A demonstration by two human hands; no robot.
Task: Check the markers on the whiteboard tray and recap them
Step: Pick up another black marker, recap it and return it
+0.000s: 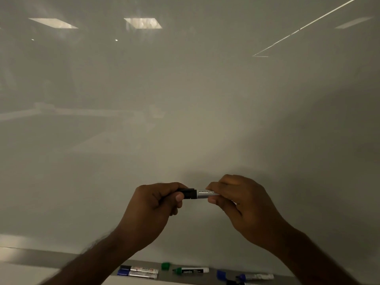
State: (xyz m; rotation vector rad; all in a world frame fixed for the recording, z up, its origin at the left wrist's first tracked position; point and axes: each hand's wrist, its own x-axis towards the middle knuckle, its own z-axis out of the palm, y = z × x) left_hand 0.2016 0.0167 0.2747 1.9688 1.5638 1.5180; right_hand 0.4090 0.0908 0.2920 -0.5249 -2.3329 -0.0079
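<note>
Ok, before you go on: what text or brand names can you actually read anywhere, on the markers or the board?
"camlin": white letters on the black label of the green marker lying uncapped on the tray.
Red print on the black-capped marker: blurred, unreadable.
Label on the marker in hand, gripped by left hand and right hand: too small to read.
Blue markers: print unreadable.
Whiteboard: no writing, only reflections.
</note>
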